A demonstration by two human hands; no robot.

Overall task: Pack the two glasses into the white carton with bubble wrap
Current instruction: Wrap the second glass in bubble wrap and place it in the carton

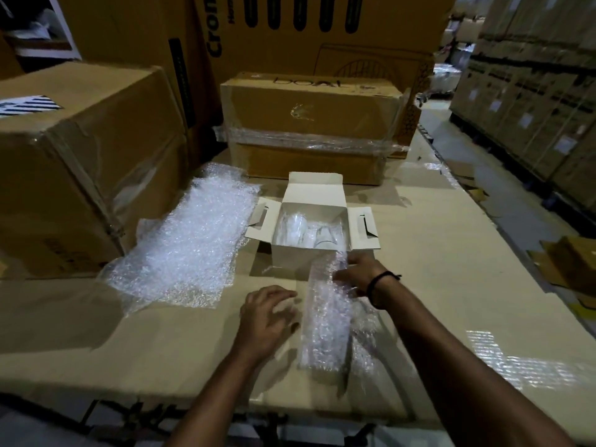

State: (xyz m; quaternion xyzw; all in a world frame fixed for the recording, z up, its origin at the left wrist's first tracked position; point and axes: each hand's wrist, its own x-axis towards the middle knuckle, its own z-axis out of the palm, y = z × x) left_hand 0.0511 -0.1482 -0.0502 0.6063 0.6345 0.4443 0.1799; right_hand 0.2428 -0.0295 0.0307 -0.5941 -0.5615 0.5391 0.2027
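Gripping the wrapped bundle [325,324] with my right hand [354,274], I rested my left hand [266,317], loosely spread, beside it. The carton [298,257] stood open.

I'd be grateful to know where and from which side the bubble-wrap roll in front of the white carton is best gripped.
Grip the bubble-wrap roll round its middle, coming from above with a hand spanning both long sides. It lies flat, lengthwise toward the white carton, and its near end trails loose wrap, likely a poor hold.
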